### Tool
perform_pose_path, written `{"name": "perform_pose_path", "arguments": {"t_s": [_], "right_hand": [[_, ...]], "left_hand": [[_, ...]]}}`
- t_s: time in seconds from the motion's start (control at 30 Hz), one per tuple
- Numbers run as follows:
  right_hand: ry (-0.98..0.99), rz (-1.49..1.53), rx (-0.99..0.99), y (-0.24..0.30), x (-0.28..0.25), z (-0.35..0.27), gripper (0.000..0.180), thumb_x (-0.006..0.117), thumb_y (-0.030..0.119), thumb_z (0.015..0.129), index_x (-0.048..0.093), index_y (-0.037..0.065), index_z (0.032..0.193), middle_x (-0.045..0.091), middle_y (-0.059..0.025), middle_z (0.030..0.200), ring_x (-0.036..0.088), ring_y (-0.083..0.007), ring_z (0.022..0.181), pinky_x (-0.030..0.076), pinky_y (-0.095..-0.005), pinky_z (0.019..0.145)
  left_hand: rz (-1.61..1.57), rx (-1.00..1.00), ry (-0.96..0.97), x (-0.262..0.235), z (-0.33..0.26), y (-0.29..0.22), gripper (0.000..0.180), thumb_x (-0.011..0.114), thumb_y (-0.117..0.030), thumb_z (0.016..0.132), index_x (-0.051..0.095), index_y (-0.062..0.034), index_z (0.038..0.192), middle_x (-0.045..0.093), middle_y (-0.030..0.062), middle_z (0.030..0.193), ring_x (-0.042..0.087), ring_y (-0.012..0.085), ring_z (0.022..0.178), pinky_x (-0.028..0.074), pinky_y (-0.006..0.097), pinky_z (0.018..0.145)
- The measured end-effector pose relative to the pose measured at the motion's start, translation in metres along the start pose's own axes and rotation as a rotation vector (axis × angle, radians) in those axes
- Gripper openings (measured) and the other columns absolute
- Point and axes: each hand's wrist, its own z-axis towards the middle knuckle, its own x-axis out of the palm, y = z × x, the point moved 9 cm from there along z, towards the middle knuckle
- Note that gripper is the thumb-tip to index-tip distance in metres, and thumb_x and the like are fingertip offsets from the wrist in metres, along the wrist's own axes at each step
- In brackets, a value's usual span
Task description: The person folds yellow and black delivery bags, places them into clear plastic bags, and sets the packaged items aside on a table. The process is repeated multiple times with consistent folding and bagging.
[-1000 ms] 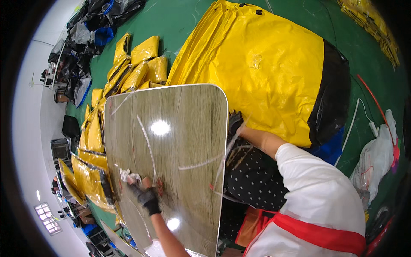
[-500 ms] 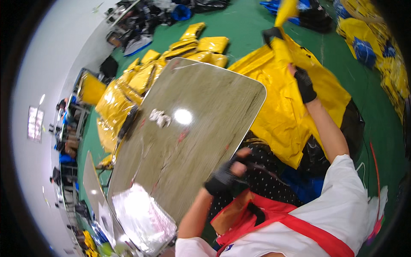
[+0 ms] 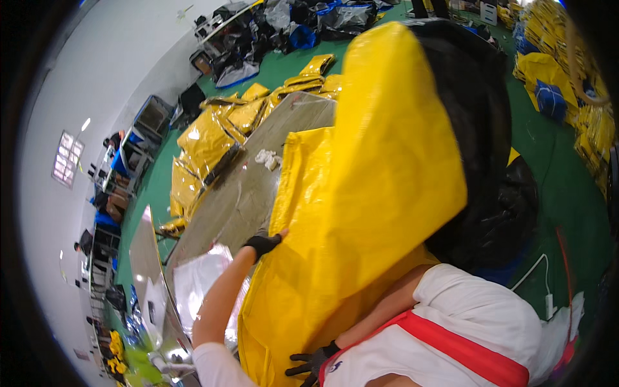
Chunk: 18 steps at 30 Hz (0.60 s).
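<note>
A large yellow tarpaulin sheet (image 3: 387, 148) with a black part (image 3: 474, 129) behind it billows up over the right side of the table and reaches down to my body. My left hand (image 3: 263, 244), in a black fingerless glove, grips its left edge, the thumb on top and the other fingers mostly hidden. Low in front of me, my right hand (image 3: 313, 364) is open, its gloved fingers spread against the sheet's yellow surface. Under the sheet lies the wood-grain table (image 3: 219, 206), with a crumpled white scrap (image 3: 267, 158) on it.
Clear plastic bags (image 3: 200, 284) lie at the table's near left corner. Packed yellow bundles (image 3: 209, 138) are heaped beyond the table. More yellow sheets (image 3: 554, 71) are piled at the far right. A white cable (image 3: 538, 264) and a red cord (image 3: 564, 264) run along the green floor.
The yellow sheet has come up from the floor at right onto the table. My left hand has moved left to its edge; my right hand has come down from far right to near my body.
</note>
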Motion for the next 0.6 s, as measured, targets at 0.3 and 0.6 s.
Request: {"name": "perform_pose_path", "arguments": {"t_s": [0.3,0.6], "right_hand": [[-0.018,-0.006,-0.139,0.021,0.042,0.027,0.047,0.035,0.051,0.091,0.044,0.03,0.132,0.031,-0.005,0.147,0.025,-0.0412,0.134,0.014,-0.0631,0.106],[-1.101,-0.573,0.169,-0.011,-0.201,-0.185,0.035,0.061,0.026,0.081,0.058,0.009,0.111,0.057,-0.012,0.118,0.05,-0.0351,0.115,0.038,-0.048,0.098]], "left_hand": [[-0.147,-0.043,-0.375,0.002,0.041,0.018,0.062,0.067,-0.042,0.071,0.057,0.0003,0.115,0.06,0.0268,0.109,0.058,0.0391,0.103,0.047,0.041,0.083],[-0.278,0.511,-1.295,-0.131,-0.153,0.057,0.032,0.062,-0.026,0.086,0.054,-0.0024,0.106,0.063,0.0193,0.097,0.061,0.0355,0.092,0.048,0.04,0.079]]}}
